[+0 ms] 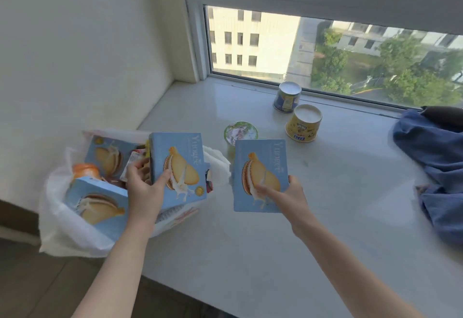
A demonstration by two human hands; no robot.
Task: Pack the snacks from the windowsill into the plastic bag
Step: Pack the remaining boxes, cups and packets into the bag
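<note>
A pale stone windowsill (250, 242) runs under a window (325, 54) that looks down on buildings and trees. The left hand (142, 187) grips the left box (180, 157), a blue biscuit carton, with the thumb across its front and the fingers hidden behind. The carton is upright, long axis vertical, at the right side of the plastic bag (62, 232). The right hand (288, 197) pinches the lower right corner of the right box (260, 167), which is also upright and faces the camera over the sill. It hides much of a green-lidded cup (241, 132) behind it.

The white bag sits open at the sill's left edge. It holds a back box (107, 154) and a front box (100, 202) of the same blue kind, an orange-topped item (86, 169) and small wrappers too blurred to name.

Farther back, a yellow tub (303, 124) and a dark blue tub (288, 97) stand near each other. A blue cloth (438, 162) lies at the right, cut off by the frame.
</note>
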